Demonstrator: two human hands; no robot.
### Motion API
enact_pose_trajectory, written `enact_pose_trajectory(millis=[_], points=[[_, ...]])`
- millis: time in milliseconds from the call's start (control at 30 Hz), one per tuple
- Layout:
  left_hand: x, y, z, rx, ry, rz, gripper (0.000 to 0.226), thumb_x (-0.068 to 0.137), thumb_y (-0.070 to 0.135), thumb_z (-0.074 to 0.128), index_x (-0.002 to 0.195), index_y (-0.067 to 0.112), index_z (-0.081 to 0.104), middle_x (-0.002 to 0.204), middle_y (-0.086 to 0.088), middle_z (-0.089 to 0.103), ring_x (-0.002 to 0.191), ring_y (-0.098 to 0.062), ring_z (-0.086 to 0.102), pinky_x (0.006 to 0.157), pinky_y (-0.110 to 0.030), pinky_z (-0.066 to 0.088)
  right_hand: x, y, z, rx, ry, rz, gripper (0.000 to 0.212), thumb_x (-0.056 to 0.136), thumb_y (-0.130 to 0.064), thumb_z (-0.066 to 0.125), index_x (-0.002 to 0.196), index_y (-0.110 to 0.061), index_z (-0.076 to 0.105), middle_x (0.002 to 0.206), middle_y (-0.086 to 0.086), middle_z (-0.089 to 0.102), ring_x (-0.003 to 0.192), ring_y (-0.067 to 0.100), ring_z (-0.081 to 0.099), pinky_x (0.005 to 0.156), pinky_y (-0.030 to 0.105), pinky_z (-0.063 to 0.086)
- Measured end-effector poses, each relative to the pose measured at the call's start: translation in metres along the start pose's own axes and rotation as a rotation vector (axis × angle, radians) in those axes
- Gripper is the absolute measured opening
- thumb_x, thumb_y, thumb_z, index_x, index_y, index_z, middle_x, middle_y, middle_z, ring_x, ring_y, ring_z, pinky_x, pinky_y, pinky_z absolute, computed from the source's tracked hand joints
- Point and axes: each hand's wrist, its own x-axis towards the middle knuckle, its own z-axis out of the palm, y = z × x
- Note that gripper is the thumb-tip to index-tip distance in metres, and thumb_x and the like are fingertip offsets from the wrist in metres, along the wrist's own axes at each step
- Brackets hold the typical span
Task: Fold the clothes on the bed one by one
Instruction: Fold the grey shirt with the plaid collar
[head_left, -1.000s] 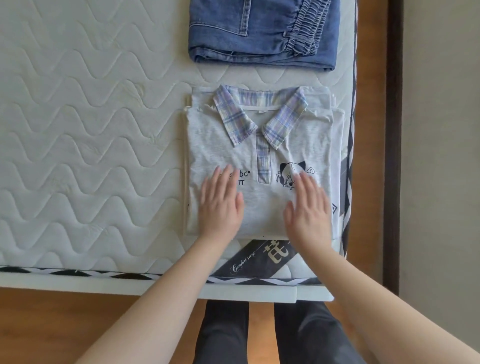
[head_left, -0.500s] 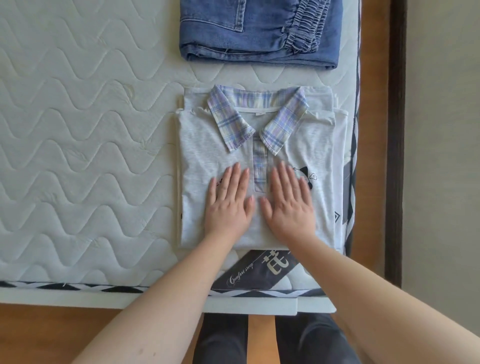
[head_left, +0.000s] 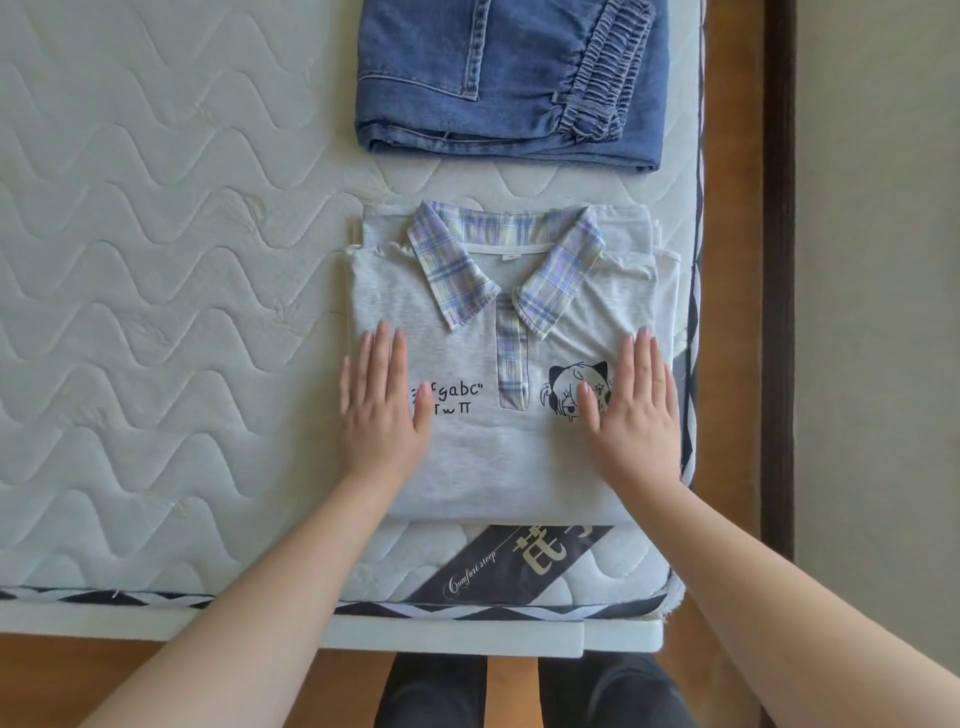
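Left hand (head_left: 382, 415) and right hand (head_left: 636, 421), fingers straight and flat, press the folded polo shirt (head_left: 511, 462) on the bed (head_left: 156, 312); smoothing apparently finishing, next likely setting it beside the folded jeans (head_left: 511, 78).

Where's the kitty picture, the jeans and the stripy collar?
Cat print (head_left: 571, 387), head view: its face.
Jeans (head_left: 519, 78), head view: middle of the folded denim.
Plaid collar (head_left: 452, 270), head view: one flap.

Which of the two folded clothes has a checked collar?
The grey polo shirt under both hands, nearest the person. The blue jeans beyond it have an elastic waistband, no collar.
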Motion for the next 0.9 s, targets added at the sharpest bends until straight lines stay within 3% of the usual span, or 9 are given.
enact_pose_trajectory(millis=[133,233,433,633,900], points=[[0.077,0.016,-0.002,-0.001,0.016,-0.034,0.066,0.1,0.043,0.022,0.155,0.007,0.02,0.163,-0.011,0.018,0.151,-0.026,0.016,0.122,-0.04,0.009,0.058,-0.031,-0.009,0.005,0.078,-0.092,0.071,0.102,-0.052,0.019,0.157,-0.012,-0.002,0.165,0.005,-0.004,0.151,0.016,-0.008,0.122,0.032,-0.007],[0.112,0.016,0.01,0.055,-0.044,-0.049,0.072,0.097,0.05,0.014,0.157,0.009,0.012,0.165,-0.009,0.011,0.152,-0.024,0.007,0.123,-0.041,0.002,0.094,-0.043,-0.004,-0.065,0.047,-0.155,0.075,0.101,-0.055,0.023,0.157,-0.012,-0.001,0.165,0.005,-0.004,0.151,0.017,-0.007,0.122,0.034,-0.006],[0.116,0.003,0.037,0.109,-0.03,-0.003,0.074,0.095,0.049,0.027,0.157,0.011,0.015,0.164,-0.009,0.015,0.151,-0.027,0.013,0.121,-0.049,0.013,0.116,-0.028,0.015,-0.135,0.016,-0.153,0.084,0.094,-0.07,0.022,0.157,-0.021,-0.002,0.165,0.008,-0.004,0.151,0.025,-0.005,0.123,0.042,0.002],[0.121,0.003,0.04,0.183,-0.086,-0.022,0.072,0.094,0.057,0.013,0.154,0.025,-0.01,0.166,-0.006,-0.003,0.152,-0.028,0.0,0.119,-0.059,0.003,0.118,-0.03,0.018,-0.143,0.028,-0.123,0.083,0.092,-0.069,0.028,0.157,-0.023,0.005,0.163,0.019,0.002,0.151,0.031,0.001,0.122,0.048,0.005],[0.126,0.003,0.032,0.194,-0.16,-0.015,0.072,0.094,0.058,0.005,0.152,0.023,-0.017,0.165,-0.004,-0.012,0.152,-0.023,-0.009,0.119,-0.054,-0.01,0.117,-0.024,0.007,-0.073,-0.005,-0.149,0.083,0.093,-0.069,0.029,0.157,-0.025,0.002,0.164,0.012,-0.003,0.152,0.024,-0.005,0.123,0.042,0.001]])
